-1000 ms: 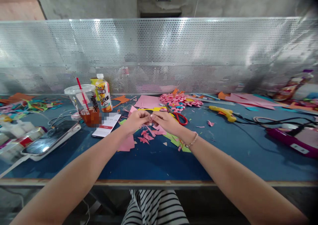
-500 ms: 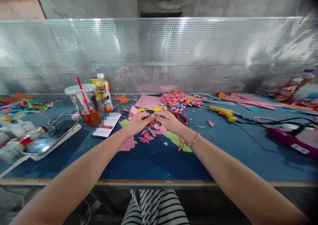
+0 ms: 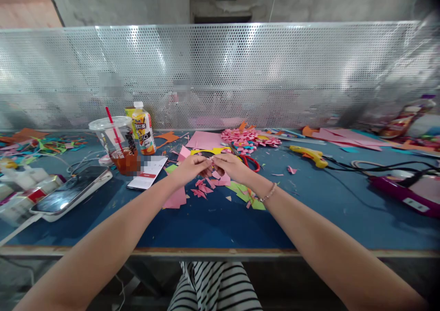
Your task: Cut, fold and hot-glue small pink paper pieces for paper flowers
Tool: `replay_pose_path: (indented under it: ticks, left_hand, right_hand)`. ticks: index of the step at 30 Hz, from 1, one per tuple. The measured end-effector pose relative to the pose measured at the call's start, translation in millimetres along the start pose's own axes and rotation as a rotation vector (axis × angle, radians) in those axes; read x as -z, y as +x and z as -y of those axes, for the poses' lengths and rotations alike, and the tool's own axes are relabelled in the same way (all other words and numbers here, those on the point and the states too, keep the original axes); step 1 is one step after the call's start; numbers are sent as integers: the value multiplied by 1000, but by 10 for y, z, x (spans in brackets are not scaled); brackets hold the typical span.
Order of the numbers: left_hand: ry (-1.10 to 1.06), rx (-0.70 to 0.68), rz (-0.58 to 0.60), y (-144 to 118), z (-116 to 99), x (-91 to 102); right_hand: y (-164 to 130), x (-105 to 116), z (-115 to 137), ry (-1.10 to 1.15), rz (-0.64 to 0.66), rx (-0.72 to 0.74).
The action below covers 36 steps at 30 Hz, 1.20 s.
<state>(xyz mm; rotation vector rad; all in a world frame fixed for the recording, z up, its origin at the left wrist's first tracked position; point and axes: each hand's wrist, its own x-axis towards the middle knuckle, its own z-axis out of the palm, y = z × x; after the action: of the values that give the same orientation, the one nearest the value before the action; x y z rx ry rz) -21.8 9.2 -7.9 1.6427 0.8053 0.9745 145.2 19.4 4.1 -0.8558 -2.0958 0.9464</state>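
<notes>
Left hand and right hand meet at fingertips over bench; can't tell what, if anything, they grip. Pink paper scraps lie near them. Best: light pinch, steady wrists, knuckles clear of red-handled scissors.

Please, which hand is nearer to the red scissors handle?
Right. The right hand is just left of the red scissors handle; the left hand is farther away, to the left of the right hand.
</notes>
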Motion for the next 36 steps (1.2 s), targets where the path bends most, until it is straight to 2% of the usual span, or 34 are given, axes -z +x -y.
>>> replay_pose_path:
  ticks: [5, 11, 15, 19, 26, 31, 36]
  left_hand:
    - [-279, 108, 11, -25, -20, -37]
    - [-289, 62, 19, -23, -23, -37]
    - [-220, 59, -18, -15, -40, -54]
    - [-140, 57, -85, -12, -57, -61]
    - [225, -139, -113, -6, -41, -12]
    - [385, -194, -145, -21, -50, -6]
    - [492, -267, -236, -57, -91, -38]
  right_hand:
    - [17, -5, 21, 115, 27, -21]
    - [27, -42, -2, 342, 50, -141]
    - [32, -55, -27, 404, 69, -183]
    - [30, -54, -25, 390, 58, -113]
    - [19, -37, -3, 264, 17, -73]
    - [35, -43, -27, 304, 13, -98]
    - [42, -43, -22, 374, -72, -97]
